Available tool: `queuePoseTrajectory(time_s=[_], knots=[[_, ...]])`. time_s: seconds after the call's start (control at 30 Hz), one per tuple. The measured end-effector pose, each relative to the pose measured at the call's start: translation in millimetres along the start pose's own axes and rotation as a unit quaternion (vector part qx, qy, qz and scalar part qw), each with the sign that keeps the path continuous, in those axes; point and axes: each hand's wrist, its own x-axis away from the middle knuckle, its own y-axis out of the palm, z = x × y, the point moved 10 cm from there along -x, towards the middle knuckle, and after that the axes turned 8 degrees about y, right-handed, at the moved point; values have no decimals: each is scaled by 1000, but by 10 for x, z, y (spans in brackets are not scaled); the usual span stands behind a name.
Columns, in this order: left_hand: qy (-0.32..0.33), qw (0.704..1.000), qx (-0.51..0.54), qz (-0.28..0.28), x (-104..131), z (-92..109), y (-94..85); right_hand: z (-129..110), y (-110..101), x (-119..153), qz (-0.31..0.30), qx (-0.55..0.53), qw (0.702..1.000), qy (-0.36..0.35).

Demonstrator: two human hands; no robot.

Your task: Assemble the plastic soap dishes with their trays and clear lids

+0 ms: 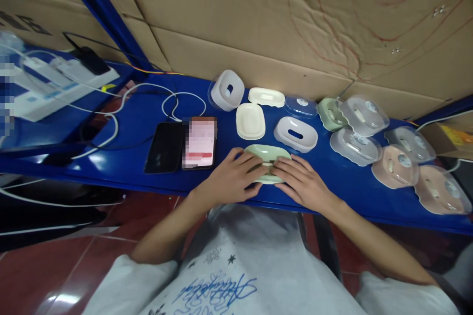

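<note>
A light green, rounded plastic dish [263,150] lies at the front of the blue table, between my two hands. My left hand [236,175] is closed on its left side, the fingers reaching over the top to the middle. From the right, my right hand [301,180] grips the same dish, its fingertips bent over the centre. A small pale piece [267,163] shows at the middle of the dish between the fingertips; the fingers hide most of it. Just behind stand a white oval piece with a slot [295,135] and a cream dish [250,121].
Two phones, a dark one [164,147] and a lit one [200,142], lie to the left. Several lidded boxes, such as a pink one [394,167], stand on the right. White cables [148,85] and a power strip [66,86] are at left; cardboard [240,19] walls the back.
</note>
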Motion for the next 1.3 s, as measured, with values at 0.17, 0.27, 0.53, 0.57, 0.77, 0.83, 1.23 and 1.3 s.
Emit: queuePoseTrajectory(time_s=[0.17,0.27,0.53,0.57,0.77,0.83,1.23,1.3], knots=[[0,1000,-5,-23,15,-31,68,-15,-99,-86,-27,23,998,-46],[-22,999,18,-22,21,-77,67,307,-363,-307,-24,-10,999,-19],[-39,998,52,-12,25,-109,42,2238,-335,-905,-61,95,958,264],[-40,998,56,-12,29,-114,44,2369,-243,-927,-82,100,951,279],[-43,996,78,-3,57,-118,48,2486,-62,-1053,-88,46,955,279],[-54,995,83,10,68,-139,31,2397,-111,-1064,-76,-5,958,278],[-155,973,163,60,145,-340,65,356,-214,-258,26,73,995,56],[-160,972,166,54,155,-355,90,270,-100,-239,25,78,996,41]])
